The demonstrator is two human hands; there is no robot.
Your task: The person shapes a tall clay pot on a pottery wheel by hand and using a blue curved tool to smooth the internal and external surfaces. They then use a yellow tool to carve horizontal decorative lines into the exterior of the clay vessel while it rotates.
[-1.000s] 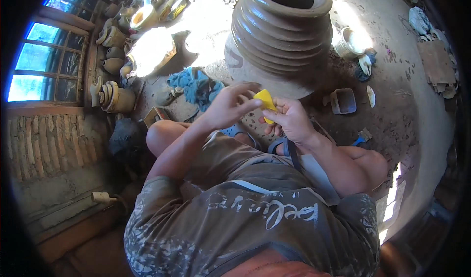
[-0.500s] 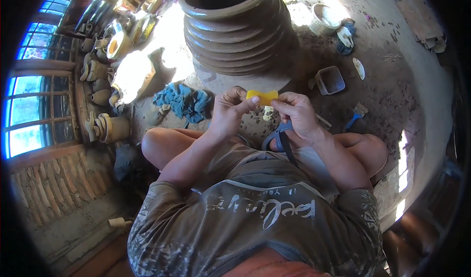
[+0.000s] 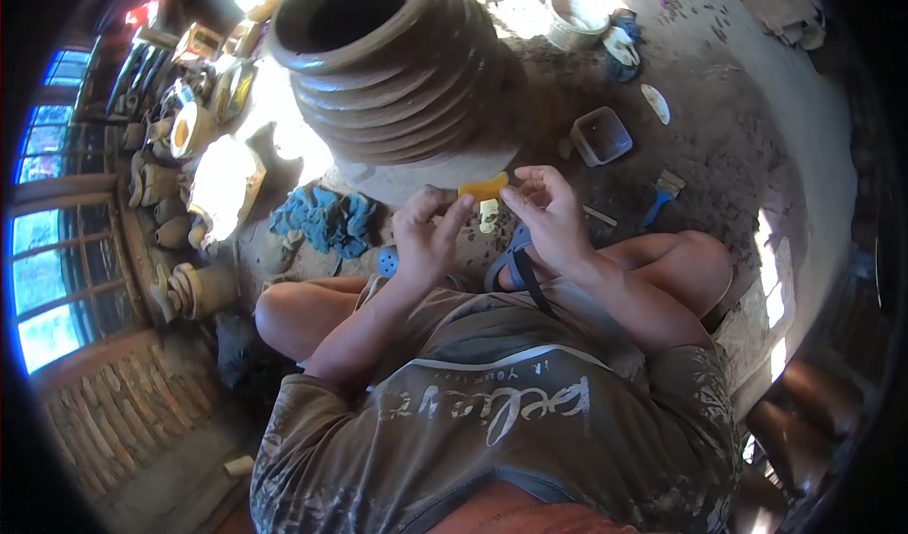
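Note:
Between my two hands is a small yellow flat piece (image 3: 483,190), slightly curved and seen at a slant; its exact kind I cannot tell. My left hand (image 3: 426,231) pinches its left end between thumb and fingers. At the other end, my right hand (image 3: 551,214) holds it near the thumb, the other fingers raised and bent. Just beyond them stands a large brown clay pot (image 3: 397,94) with a wide rim and ridged rings around its wall. It rests on a pale round base (image 3: 383,182).
A crumpled blue cloth (image 3: 326,220) lies left of my hands. To the right are a clear square tub (image 3: 602,138), a blue-handled brush (image 3: 662,198) and a white bucket (image 3: 576,18). Several small pots (image 3: 203,288) line the window side. My crossed legs are close below.
The whole view has shifted, so the pot appears further left. The yellow piece has tilted and shows a narrower, more curved side. My right fingers have lifted.

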